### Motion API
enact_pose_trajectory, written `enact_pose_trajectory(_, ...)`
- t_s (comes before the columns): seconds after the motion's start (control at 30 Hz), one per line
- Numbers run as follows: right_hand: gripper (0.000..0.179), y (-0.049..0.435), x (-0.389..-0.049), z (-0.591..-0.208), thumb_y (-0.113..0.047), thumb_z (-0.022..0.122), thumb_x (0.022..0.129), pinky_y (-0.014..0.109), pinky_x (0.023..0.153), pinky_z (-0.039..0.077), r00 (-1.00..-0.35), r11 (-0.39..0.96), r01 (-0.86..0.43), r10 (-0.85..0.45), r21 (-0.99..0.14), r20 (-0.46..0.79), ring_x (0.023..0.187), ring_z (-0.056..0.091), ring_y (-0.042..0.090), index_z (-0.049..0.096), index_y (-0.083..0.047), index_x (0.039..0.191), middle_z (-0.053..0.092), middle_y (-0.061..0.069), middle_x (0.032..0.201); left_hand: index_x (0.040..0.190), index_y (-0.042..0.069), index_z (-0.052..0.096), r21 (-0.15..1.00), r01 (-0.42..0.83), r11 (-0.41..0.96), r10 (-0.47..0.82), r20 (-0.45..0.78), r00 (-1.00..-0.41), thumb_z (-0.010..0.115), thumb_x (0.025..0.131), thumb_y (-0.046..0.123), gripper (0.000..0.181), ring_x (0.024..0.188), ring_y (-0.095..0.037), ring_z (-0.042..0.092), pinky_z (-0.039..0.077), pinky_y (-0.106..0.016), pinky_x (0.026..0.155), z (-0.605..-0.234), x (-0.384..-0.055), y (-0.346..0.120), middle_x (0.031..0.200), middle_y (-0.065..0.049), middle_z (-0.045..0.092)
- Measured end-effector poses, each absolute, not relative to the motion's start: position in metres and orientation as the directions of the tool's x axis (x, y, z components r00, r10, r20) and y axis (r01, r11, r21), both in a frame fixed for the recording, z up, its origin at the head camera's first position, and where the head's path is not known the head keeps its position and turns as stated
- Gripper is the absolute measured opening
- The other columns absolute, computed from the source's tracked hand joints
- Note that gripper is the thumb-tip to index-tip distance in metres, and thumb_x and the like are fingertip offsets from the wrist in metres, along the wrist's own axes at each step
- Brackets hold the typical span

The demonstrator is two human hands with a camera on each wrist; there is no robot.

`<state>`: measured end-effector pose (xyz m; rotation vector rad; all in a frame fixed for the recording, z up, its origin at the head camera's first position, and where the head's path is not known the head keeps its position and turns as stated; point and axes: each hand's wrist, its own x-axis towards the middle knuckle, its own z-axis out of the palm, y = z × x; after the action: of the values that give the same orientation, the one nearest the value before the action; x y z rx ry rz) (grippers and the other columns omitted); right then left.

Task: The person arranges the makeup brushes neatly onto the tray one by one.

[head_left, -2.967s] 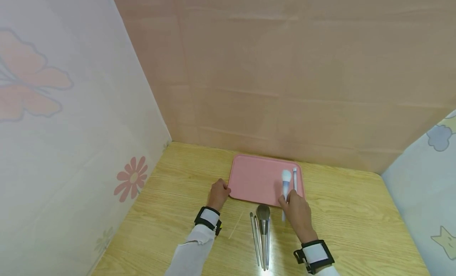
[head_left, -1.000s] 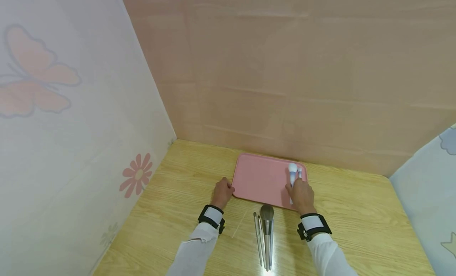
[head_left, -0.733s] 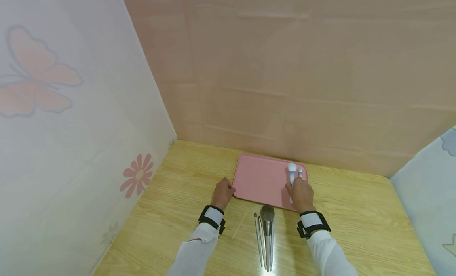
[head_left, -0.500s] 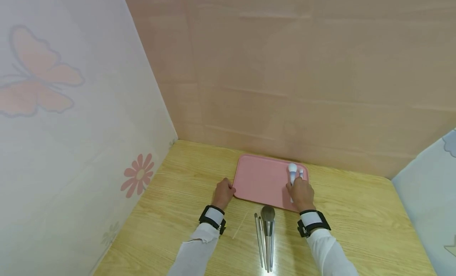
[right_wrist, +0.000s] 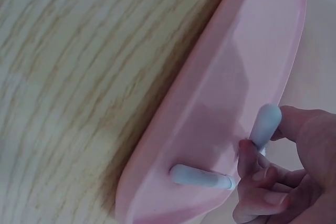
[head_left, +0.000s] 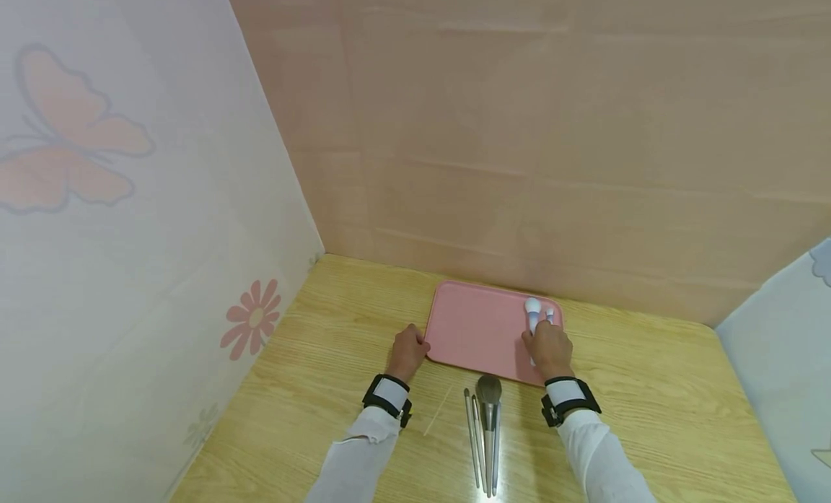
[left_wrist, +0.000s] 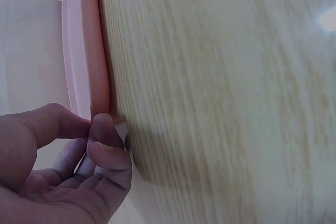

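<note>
4 grey brushes (head_left: 489,423) nearest, on the table (head_left: 649,395). Left hand (head_left: 408,350) pinches near-left corner of the tray (head_left: 474,322). Right hand (head_left: 550,349) pinches white brush (head_left: 533,317) by the handle at tray's right end, small brush (right_wrist: 202,177) beside it. White brush likely light, stiff, smooth, soft-headed: grip mid-handle, not the head.
</note>
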<state>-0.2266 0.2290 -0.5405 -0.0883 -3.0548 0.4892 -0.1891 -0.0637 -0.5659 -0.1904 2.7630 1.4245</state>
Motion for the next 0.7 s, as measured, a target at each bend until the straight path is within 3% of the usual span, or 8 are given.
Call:
enact_pose_trajectory(0.17, 0.041, 0.2299, -0.2273, -0.5423, -0.022, 0.066, 0.089, 0.041, 0.048, 0.043, -0.998, 0.95, 0.046, 0.059, -0.31, 0.033, 0.057, 0.056, 0.028, 0.06, 0.016, 0.104, 0.06, 0.019, 0.069, 0.083, 0.001, 0.057, 0.811, -0.114, 0.574, -0.095, -0.072, -0.993, 0.066, 0.086, -0.001, 0.01, 0.064, -0.016, 0.049, 0.04, -0.027, 0.056, -0.5651, -0.1874, -0.0634, 0.075, -0.008, 0.057)
enact_pose_trajectory(0.47, 0.029, 0.233, -0.2305, -0.5442, -0.022, 0.065, 0.089, 0.038, 0.047, 0.042, -0.999, 0.951, 0.04, 0.041, -0.308, -0.002, 0.055, 0.054, 0.025, 0.061, 0.006, 0.083, 0.059, 0.013, 0.065, 0.084, 0.0, 0.057, 0.814, -0.116, 0.569, -0.096, -0.074, -0.993, 0.066, 0.086, -0.001, 0.01, 0.066, -0.016, 0.05, 0.041, -0.027, 0.057, -0.5623, -0.1875, -0.0628, 0.075, -0.009, 0.058)
enact_pose_trajectory(0.7, 0.03, 0.233, -0.2306, -0.5452, -0.023, 0.065, 0.09, 0.039, 0.046, 0.043, -1.0, 0.959, 0.026, 0.024, -0.281, -0.01, 0.055, 0.055, 0.025, 0.06, 0.006, 0.081, 0.058, 0.013, 0.064, 0.083, 0.0, 0.059, 0.808, -0.113, 0.578, -0.096, -0.071, -0.993, 0.067, 0.086, -0.001, 0.008, 0.065, -0.016, 0.05, 0.04, -0.026, 0.056, -0.5625, -0.1873, -0.0628, 0.075, -0.007, 0.057)
